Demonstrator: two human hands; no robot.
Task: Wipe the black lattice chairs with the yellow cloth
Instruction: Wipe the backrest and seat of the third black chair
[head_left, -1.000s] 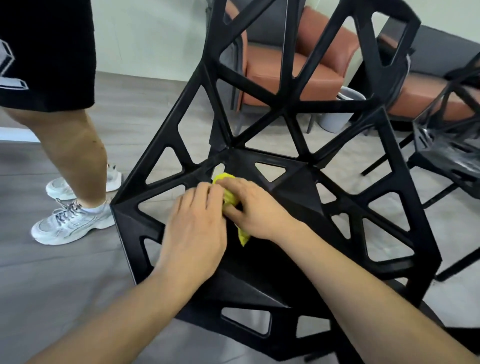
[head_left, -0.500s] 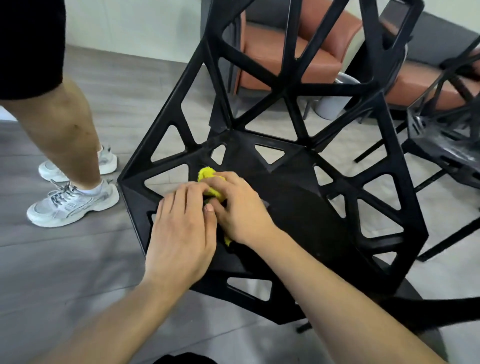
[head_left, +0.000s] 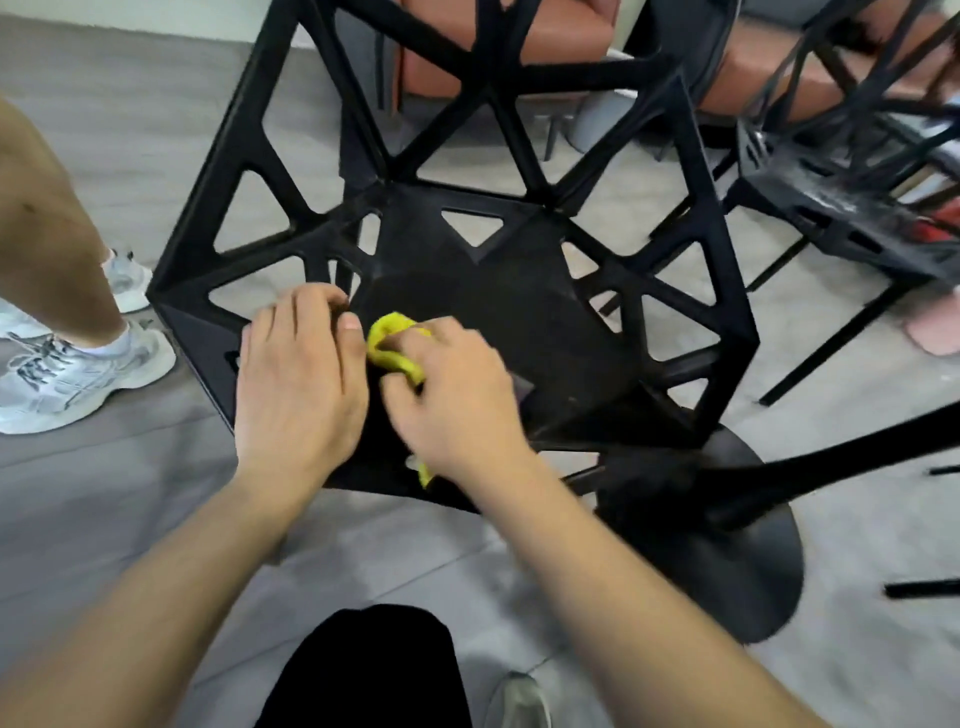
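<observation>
A black lattice chair (head_left: 524, 306) with triangular cut-outs fills the middle of the view, its seat facing me. My right hand (head_left: 457, 395) is closed around a bunched yellow cloth (head_left: 389, 340) and presses it on the front left of the seat. A strip of the cloth shows below my wrist at the seat's front edge. My left hand (head_left: 298, 379) lies flat, palm down, on the seat's left front part, just beside the cloth, fingers together and holding nothing.
A person's bare leg (head_left: 47, 234) and white sneakers (head_left: 67, 369) stand close at the left. A second black lattice chair (head_left: 852, 171) is at the right. A round black table base (head_left: 727, 535) sits near right. Orange armchairs (head_left: 561, 36) stand behind. My own knee (head_left: 374, 670) is below.
My view has tilted down and closer. Both hands slid toward the seat's front edge, and my left hand has drawn apart from the right, uncovering more of the cloth.
</observation>
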